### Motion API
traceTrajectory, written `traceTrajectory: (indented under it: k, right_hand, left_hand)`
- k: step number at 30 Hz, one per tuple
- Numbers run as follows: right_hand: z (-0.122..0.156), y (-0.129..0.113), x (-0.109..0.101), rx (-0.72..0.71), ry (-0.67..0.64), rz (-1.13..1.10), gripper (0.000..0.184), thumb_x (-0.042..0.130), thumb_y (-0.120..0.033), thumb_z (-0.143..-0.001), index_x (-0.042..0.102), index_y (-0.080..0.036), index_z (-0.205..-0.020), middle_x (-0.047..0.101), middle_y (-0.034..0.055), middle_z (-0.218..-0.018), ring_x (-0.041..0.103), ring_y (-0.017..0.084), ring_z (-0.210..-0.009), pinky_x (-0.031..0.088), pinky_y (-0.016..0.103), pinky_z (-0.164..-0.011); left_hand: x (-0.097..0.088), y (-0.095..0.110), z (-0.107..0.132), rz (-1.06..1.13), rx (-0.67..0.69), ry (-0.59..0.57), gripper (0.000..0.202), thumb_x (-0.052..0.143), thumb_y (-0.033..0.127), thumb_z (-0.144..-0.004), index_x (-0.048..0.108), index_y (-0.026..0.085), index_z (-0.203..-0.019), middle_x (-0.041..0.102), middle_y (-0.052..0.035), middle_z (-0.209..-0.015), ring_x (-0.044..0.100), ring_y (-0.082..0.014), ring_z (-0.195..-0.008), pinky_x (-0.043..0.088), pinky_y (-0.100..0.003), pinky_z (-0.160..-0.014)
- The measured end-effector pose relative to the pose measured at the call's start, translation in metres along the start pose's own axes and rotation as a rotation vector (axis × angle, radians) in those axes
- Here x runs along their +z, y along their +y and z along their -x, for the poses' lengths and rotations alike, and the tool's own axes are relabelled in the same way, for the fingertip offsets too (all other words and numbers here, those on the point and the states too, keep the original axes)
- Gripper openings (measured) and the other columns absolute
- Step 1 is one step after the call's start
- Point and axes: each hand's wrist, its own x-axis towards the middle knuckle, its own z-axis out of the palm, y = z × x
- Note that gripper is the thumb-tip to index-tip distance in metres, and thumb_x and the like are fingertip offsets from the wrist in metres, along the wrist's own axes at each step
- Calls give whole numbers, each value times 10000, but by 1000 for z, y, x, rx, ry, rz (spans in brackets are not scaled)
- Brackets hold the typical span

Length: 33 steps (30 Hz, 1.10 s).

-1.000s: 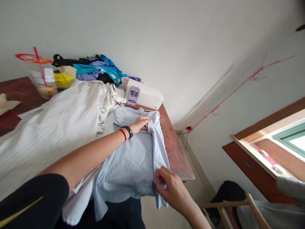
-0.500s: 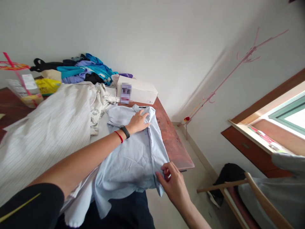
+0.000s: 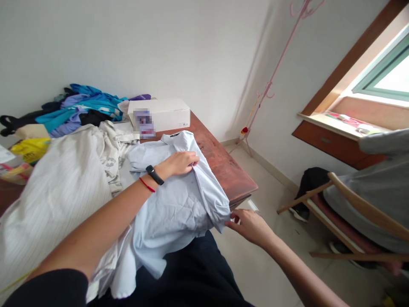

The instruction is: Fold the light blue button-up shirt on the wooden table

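In the head view your left hand (image 3: 178,163) lies on the upper part of the light blue shirt (image 3: 172,209). Its fingers are together and curled over a ridge of folded cloth near the collar, but you cannot tell whether the thumb grips underneath. Your right hand (image 3: 251,224) reaches in low at the near corner of the tabletop (image 3: 223,166), its fingertips pinched on the shirt's lower corner where the folded side hangs over the edge. The shirt lies half on the tabletop and half draped toward your lap, just beside a white striped garment (image 3: 54,192), with a white box (image 3: 162,113) and a pile of blue clothes (image 3: 83,108) behind it. The step in hand looks like holding one long side fold at both ends. Moving that fold on calls for steady pressure up top and an even pull from the pinched corner, so the crease stays straight.
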Motion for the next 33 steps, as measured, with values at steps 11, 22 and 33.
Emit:
traceTrajectory:
  k: [11,22,33]
  right_hand:
    - [15,3,17,-92,139,-73,230,695,-443,-879,618,-228,-911,665,32,-951,646,190,-763,397,286,-648]
    - [19,-30,5,-343,188,-155,323,552,-403,-980,557,-220,-713,626,14,-727,539,147,-615,343,277,-597]
    - [-63,-8,-56,-239,346,-422,278,588,-425,-948,662,-182,-836,702,37,-783,637,169,-700,465,265,-632]
  left_hand:
    - [9,63,47,-205,186,-10,329,559,95,-883,604,185,-1197,554,-131,-1339,488,-299,-1271,412,-433,-1042]
    - [59,136,56,-178,343,61,160,571,209,-983,663,194,-1113,566,-126,-1359,524,-305,-1243,452,-445,-986]
    - [43,138,61,-86,295,80,256,597,121,-879,635,164,-1129,580,-132,-1334,527,-295,-1224,471,-430,-998]
